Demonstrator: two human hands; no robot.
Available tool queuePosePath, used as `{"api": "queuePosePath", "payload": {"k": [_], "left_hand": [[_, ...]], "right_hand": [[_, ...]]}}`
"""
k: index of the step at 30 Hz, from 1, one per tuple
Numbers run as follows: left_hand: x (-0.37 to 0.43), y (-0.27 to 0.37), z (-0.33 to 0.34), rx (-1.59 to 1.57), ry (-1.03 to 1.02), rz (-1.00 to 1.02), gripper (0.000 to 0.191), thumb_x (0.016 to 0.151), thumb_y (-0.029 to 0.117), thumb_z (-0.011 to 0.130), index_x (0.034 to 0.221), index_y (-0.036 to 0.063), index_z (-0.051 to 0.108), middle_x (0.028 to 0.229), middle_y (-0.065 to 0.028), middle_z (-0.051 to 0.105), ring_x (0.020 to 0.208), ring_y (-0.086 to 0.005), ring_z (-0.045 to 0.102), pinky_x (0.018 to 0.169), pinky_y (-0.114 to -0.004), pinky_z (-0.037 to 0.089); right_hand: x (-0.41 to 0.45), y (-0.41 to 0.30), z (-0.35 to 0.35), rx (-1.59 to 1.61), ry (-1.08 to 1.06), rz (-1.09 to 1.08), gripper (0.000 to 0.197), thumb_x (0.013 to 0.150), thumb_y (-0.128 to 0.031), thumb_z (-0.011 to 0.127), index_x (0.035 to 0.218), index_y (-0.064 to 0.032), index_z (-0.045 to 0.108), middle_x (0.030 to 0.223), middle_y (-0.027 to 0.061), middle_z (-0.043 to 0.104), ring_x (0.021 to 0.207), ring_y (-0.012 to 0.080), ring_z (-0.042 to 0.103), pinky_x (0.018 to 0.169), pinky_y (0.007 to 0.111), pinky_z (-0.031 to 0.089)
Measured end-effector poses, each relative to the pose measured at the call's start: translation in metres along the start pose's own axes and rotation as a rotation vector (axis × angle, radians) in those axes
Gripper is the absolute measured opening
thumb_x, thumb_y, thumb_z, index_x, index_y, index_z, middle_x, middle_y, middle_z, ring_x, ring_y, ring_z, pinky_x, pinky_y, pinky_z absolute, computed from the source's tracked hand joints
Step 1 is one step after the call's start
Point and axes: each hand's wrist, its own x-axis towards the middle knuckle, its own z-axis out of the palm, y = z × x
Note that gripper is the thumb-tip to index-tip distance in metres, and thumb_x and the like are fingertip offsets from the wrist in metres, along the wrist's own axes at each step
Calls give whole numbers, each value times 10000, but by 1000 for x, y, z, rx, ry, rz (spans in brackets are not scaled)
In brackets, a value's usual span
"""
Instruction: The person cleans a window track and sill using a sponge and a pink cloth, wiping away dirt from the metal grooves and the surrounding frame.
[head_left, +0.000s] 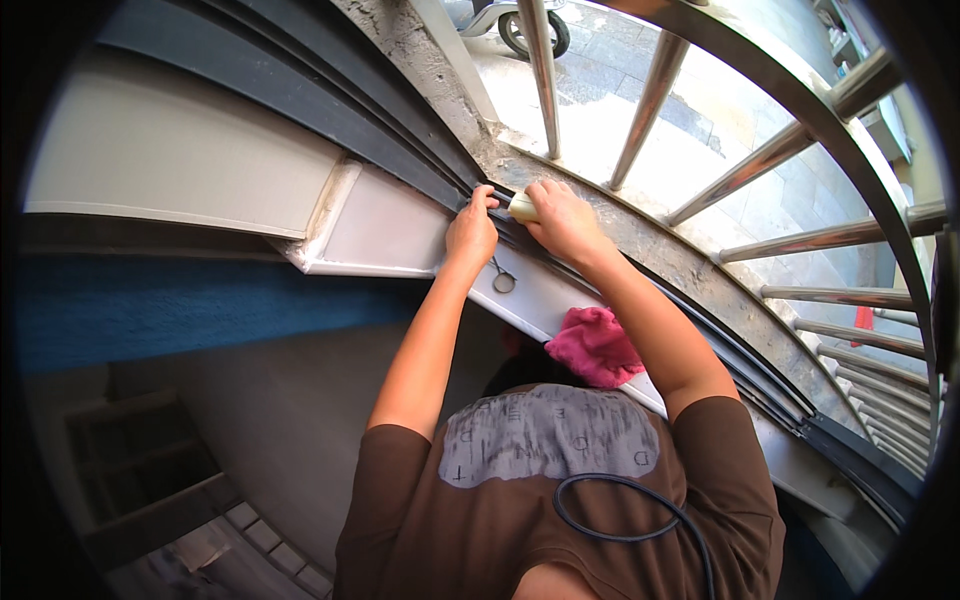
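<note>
My right hand (566, 225) grips the pale yellow handle (523, 208) of a hand tool. The tool's narrow dark front part points left into the corner of the dark metal window track (540, 259). My left hand (472, 232) is at that corner, its fingers bent beside the tool's front end. Whether those fingers pinch the tool or only touch the frame is hidden. Below my hands, a small ring with a thin tail (504, 282) lies on the white windowsill (529, 300). A crumpled pink cloth (596, 345) rests on the sill's inner edge, by my right forearm.
Stainless steel guard bars (651, 109) stand outside beyond a rough, dirty ledge (675, 262). Dark window frame profiles (300, 97) rise at the upper left, next to a beige panel (180, 142). A black cable (615, 538) loops over my shirt. A scooter wheel (534, 34) shows outside.
</note>
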Motion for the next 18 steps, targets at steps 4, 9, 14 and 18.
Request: {"api": "queuePosePath", "payload": {"k": [4, 9, 14, 18], "left_hand": [[1, 8, 3, -13, -32, -55, 437, 877, 0, 457, 1272, 186, 466, 1131, -44, 691, 1016, -329, 646, 842, -458, 515], [12, -4, 10, -291, 33, -71, 363, 849, -17, 465, 1162, 130, 575, 1119, -103, 691, 1015, -321, 651, 851, -435, 514], [22, 20, -18, -756, 76, 11, 536, 801, -129, 352, 1297, -7, 515, 1256, -123, 631, 672, -100, 510, 648, -196, 455], [3, 12, -15, -541, 91, 3, 472, 833, -51, 402, 1261, 37, 582, 1215, -120, 641, 779, -122, 615, 783, -247, 496]], "right_hand": [[3, -2, 17, 5, 84, 8, 348, 759, -154, 714, 1046, -63, 539, 1046, 127, 567, 1030, 319, 578, 791, 421, 551], [4, -3, 38, 35, 215, 9, 365, 755, -163, 725, 1054, -69, 537, 1035, 137, 564, 1017, 332, 581, 796, 436, 536], [15, 12, 15, 417, 369, 174, 452, 767, -218, 747, 1127, -17, 562, 1063, 203, 612, 1026, 379, 590, 882, 428, 474], [6, 11, -7, 379, 289, 252, 449, 769, -250, 733, 1113, -8, 576, 1060, 216, 629, 1028, 371, 600, 898, 417, 471]]}}
